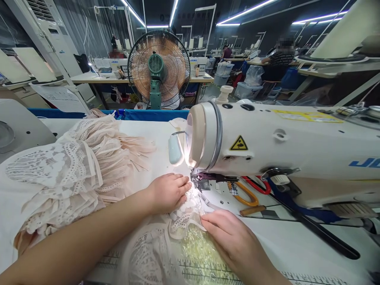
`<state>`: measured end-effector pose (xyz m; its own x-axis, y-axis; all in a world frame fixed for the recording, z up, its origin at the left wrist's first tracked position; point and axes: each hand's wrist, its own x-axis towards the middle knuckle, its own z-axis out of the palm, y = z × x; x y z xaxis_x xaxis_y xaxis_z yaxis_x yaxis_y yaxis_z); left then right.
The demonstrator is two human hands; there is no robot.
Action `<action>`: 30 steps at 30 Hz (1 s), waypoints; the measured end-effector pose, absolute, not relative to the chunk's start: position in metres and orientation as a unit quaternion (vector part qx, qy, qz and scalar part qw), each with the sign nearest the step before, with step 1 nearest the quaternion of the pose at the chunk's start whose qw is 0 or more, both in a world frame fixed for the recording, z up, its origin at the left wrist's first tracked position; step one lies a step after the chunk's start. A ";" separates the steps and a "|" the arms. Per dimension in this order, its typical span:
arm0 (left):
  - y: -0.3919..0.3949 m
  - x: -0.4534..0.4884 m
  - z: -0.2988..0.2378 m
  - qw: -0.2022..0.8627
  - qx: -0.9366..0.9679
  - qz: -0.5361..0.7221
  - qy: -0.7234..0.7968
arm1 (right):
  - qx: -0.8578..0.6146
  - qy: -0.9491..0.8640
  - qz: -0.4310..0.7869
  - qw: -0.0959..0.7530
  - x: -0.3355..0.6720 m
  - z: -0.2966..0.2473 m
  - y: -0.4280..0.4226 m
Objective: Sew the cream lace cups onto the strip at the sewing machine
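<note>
A white lace piece (pixel 190 206) lies under the needle area of a white sewing machine (pixel 252 138). My left hand (pixel 170 192) rests flat on it, fingers stretched and close together beside the presser foot (pixel 194 178). My right hand (pixel 234 237) is closed at the lace's near right edge, thumb hidden. A slim metal tool (pixel 209 202) lies between that hand and the needle; its kind is unclear. More lace (pixel 151 249) spreads toward me, beside pale yellow shiny material (pixel 198 245).
A heap of lace pieces (pixel 97 158) lies at left. Orange-handled scissors (pixel 247 194), a red-handled tool (pixel 258 184) and a black lever (pixel 326 237) are under the machine arm. Printed rulers (pixel 208 273) run along the front. A large fan (pixel 157 67) stands behind; people sit farther back.
</note>
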<state>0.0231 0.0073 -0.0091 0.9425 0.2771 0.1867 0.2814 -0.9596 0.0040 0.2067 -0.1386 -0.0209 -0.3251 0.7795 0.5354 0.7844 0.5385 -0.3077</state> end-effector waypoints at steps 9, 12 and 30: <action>0.019 0.026 -0.008 0.000 -0.985 -0.059 -0.165 | -0.508 -0.799 -0.011 0.321 0.206 -0.026 -0.139; 0.022 0.028 -0.003 -0.005 -0.983 -0.057 -0.173 | -0.513 -0.803 -0.024 0.301 0.204 -0.027 -0.136; -0.041 0.012 -0.011 0.029 -0.981 -0.180 -0.073 | -0.442 -0.862 -0.120 0.219 0.213 -0.041 -0.131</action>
